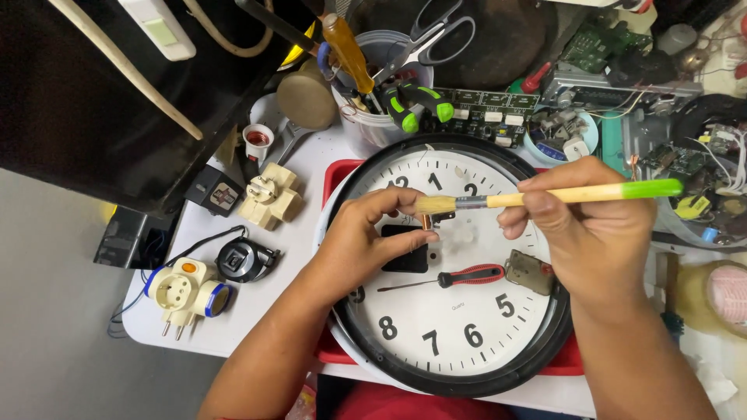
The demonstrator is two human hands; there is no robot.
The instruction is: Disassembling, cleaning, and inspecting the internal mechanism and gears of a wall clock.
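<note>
Above the clock [436,327], we are pinching a small part [426,221] in our left hand [366,241]; our right hand [595,233] is gripping a brush [545,196].

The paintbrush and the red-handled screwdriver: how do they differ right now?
The paintbrush is held in the right hand above the clock face; the screwdriver lies loose on the face, touched by neither hand. The paintbrush has a pale wooden handle with a green end and bristles at its tip; the screwdriver has a red and black grip and a thin metal shaft. Both point left, lying roughly level across the clock.
</note>
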